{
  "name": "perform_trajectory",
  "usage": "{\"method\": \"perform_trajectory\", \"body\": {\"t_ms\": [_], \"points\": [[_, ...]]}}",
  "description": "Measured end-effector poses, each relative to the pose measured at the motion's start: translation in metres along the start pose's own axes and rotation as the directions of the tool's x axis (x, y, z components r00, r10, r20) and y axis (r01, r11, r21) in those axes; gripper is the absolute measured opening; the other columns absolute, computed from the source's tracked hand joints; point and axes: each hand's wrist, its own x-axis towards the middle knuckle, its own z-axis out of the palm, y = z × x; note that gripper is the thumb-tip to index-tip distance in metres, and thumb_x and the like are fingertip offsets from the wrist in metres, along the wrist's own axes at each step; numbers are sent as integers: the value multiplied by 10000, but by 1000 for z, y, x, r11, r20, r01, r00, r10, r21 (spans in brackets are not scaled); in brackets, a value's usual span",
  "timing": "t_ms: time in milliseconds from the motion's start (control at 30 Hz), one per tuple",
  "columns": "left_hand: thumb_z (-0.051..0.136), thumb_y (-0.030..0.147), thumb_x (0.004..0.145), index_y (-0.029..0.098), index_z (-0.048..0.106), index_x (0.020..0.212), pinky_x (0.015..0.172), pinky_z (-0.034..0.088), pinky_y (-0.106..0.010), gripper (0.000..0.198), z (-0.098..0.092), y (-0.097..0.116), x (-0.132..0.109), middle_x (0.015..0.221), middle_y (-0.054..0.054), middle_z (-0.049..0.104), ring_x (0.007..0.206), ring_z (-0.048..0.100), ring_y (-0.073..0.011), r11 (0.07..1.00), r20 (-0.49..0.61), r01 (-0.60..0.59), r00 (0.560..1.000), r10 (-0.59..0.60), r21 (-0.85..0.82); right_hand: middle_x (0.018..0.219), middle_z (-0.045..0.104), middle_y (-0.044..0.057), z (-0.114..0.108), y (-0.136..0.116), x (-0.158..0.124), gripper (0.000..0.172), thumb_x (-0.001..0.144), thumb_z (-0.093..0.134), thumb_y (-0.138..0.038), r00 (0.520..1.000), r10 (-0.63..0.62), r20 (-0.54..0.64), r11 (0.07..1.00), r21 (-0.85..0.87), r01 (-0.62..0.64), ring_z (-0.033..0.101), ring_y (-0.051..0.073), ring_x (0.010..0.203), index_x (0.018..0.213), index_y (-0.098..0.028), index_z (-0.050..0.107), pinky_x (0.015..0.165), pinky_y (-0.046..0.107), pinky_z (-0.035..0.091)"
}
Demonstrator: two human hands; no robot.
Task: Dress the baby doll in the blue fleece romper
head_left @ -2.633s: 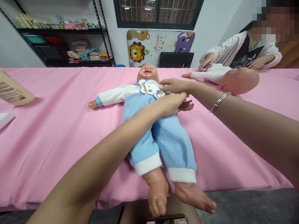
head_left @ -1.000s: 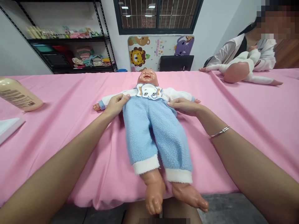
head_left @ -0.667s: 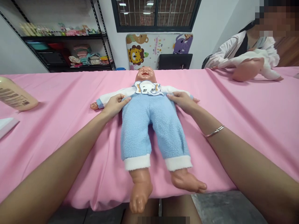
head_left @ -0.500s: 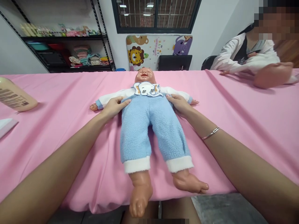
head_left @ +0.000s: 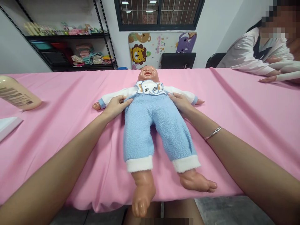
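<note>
A baby doll (head_left: 147, 125) lies on its back on a pink cloth, head away from me and bare feet over the near edge. It wears blue fleece trousers with white cuffs and a white top with an elephant bib. My left hand (head_left: 116, 107) cups the doll's side at the waist, fingers on the fleece. My right hand (head_left: 179, 103), with a silver bangle on its wrist, presses the opposite side just below the white sleeve. The doll's back is hidden.
A beige lotion bottle (head_left: 17, 97) and a white booklet (head_left: 7, 126) lie at the left of the pink-covered table (head_left: 246, 106). A co-worker's hand (head_left: 268, 79) rests at the far right. Behind stand a loaded shelf (head_left: 67, 37) and an animal-print mat (head_left: 161, 47).
My crossed hands have parted from the doll's chest to either side of its waist. The doll's legs have shifted slightly, and the co-worker's doll has moved right, nearly out of view.
</note>
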Motion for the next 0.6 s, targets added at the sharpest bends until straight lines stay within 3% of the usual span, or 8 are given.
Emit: {"method": "perform_trajectory", "body": {"t_ms": [67,167,300,600], "points": [[605,390,795,184,512,669,646,326,-278,259,-1,0,0,701,3,507,675,459,-150,998,33,-28,999,26,53,874,591,96,0,0,0,439,819,568,-689,1000,-2,-10,1000,-9,2,576,298,947,833,-250,581,770,467,519],[585,309,727,193,453,633,627,298,-283,199,0,-1,0,660,18,430,645,411,-143,998,39,-32,999,34,-46,868,592,92,0,1,-1,432,822,566,-683,1000,-11,-26,1000,-15,11,575,296,936,824,-251,579,764,463,517],[542,191,591,199,469,669,590,313,-275,106,1,-2,-1,661,12,469,635,433,-150,977,61,35,998,-23,-208,880,596,84,1,3,-1,452,829,524,-715,999,-27,-41,999,-23,26,574,301,962,841,-266,577,762,462,519],[538,169,572,184,517,713,598,352,-269,144,2,0,-3,699,0,537,650,486,-153,983,81,78,995,-65,-165,881,611,88,-3,6,0,463,854,519,-704,999,-48,-14,997,-57,47,591,291,929,825,-246,580,739,452,522]]}}
